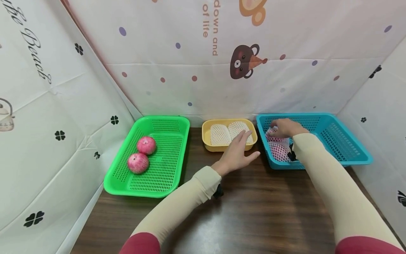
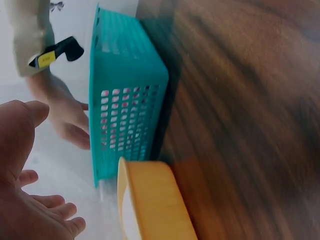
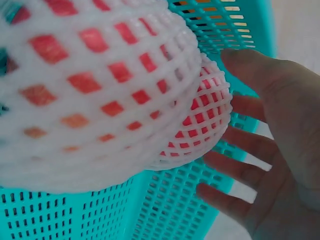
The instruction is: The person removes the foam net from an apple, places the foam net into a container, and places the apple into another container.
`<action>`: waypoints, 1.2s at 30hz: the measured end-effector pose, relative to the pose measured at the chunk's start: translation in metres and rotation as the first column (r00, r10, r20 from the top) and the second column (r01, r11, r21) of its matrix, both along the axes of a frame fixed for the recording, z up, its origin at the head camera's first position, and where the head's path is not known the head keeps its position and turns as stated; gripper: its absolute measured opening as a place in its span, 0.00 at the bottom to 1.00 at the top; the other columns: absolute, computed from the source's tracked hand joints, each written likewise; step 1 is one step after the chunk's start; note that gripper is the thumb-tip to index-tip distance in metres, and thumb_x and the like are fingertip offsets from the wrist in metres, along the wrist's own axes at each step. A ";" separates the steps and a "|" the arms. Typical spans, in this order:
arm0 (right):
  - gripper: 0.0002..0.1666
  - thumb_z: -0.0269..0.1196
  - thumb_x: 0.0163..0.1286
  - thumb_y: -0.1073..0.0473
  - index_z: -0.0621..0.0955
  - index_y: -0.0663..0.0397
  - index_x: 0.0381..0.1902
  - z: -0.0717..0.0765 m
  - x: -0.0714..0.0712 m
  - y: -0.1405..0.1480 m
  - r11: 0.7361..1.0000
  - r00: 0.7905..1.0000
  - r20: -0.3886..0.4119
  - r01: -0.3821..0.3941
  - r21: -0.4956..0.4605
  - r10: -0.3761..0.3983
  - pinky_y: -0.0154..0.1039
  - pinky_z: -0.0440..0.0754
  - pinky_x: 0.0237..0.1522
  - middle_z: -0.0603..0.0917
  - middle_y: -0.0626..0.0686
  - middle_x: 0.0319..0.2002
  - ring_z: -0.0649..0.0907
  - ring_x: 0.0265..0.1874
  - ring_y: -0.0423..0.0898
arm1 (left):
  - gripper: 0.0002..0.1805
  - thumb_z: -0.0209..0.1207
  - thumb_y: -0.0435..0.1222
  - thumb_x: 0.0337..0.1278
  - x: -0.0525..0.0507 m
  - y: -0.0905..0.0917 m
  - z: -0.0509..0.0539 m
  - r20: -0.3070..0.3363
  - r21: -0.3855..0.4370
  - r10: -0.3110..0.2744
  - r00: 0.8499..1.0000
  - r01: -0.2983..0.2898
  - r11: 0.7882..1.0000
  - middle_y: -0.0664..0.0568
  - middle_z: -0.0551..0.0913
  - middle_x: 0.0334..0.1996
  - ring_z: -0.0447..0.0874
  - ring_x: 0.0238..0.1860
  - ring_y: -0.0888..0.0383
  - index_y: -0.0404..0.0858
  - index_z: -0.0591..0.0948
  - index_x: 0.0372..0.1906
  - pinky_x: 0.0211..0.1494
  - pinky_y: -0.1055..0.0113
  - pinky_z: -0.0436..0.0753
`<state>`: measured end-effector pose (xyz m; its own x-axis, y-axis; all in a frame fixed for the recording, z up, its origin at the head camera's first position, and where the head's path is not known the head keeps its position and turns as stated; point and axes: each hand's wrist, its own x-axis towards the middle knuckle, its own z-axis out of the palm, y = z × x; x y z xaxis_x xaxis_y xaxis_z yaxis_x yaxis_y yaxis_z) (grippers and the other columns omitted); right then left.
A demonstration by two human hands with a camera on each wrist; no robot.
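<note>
My right hand [image 1: 284, 128] reaches into the blue basket [image 1: 336, 162] at its left end. Its thumb and fingers [image 3: 245, 142] lie loosely beside the farther of two round red fruits, which look like apples, each in a white foam net. That farther netted fruit [image 3: 200, 120] rests by the basket wall; the nearer netted fruit [image 3: 95, 85] fills much of the right wrist view. Over the front of the small yellow basket [image 1: 211, 147], my left hand [image 1: 236, 153] hovers with fingers spread and nothing held. Folded white foam nets [image 1: 220, 134] lie inside the yellow basket.
At the left stands a green basket [image 1: 182, 155] with two bare red apples [image 1: 138, 163] in its left half. All baskets rest on a dark wooden table [image 1: 247, 218]. Printed white cloth [image 1: 196, 88] rises behind the baskets and along both sides.
</note>
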<state>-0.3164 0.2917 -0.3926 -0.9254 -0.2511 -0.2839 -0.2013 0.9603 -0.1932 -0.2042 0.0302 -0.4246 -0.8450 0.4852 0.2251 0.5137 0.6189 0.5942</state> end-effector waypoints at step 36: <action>0.68 0.51 0.70 0.23 0.39 0.69 0.80 -0.013 -0.005 0.033 0.982 0.932 0.315 0.188 0.000 -0.179 0.80 0.54 0.65 0.40 0.81 0.75 0.47 0.71 0.83 | 0.44 0.53 0.59 0.73 0.002 0.066 -0.031 0.093 -0.065 -0.054 0.994 0.060 0.996 0.49 0.48 0.83 0.51 0.80 0.59 0.39 0.56 0.81 0.76 0.66 0.63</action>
